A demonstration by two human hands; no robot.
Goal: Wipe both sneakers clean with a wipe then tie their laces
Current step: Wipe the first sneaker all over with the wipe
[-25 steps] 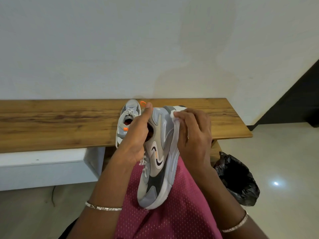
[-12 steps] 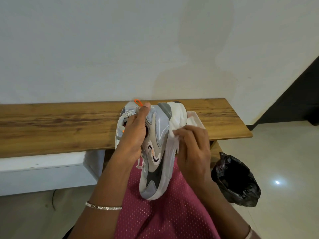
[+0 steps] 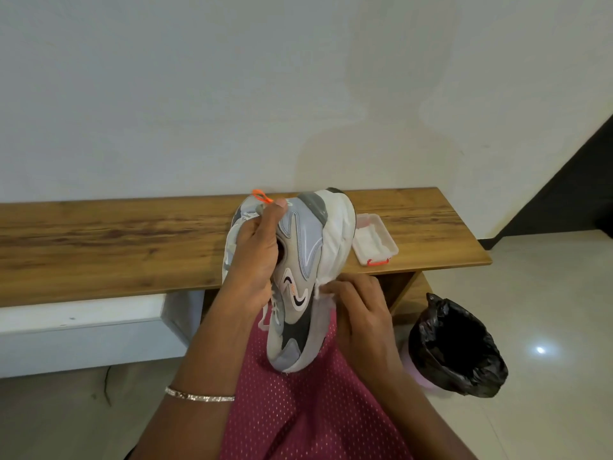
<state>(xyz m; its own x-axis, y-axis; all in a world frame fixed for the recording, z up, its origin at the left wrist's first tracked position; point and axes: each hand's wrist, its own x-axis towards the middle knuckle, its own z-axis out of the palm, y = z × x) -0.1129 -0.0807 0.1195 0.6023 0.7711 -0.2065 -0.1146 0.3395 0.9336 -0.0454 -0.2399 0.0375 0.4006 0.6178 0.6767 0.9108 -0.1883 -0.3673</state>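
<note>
My left hand (image 3: 255,260) grips a grey and white sneaker (image 3: 306,260) by its opening, heel up and toe resting on my lap. My right hand (image 3: 358,310) pinches a white wipe (image 3: 323,287) against the white midsole, about halfway down the shoe's right side. The second sneaker (image 3: 232,237) stands on the wooden bench (image 3: 99,240) behind my left hand, mostly hidden, with an orange heel loop showing. Loose white laces hang below my left hand.
A clear plastic box of wipes (image 3: 374,240) with orange clips lies open on the bench's right end. A bin lined with a black bag (image 3: 457,346) stands on the tiled floor at right. A white wall rises behind the bench.
My right hand has slid the wipe down the midsole from the heel toward the middle of the shoe. The wipes box behind it has come into view.
</note>
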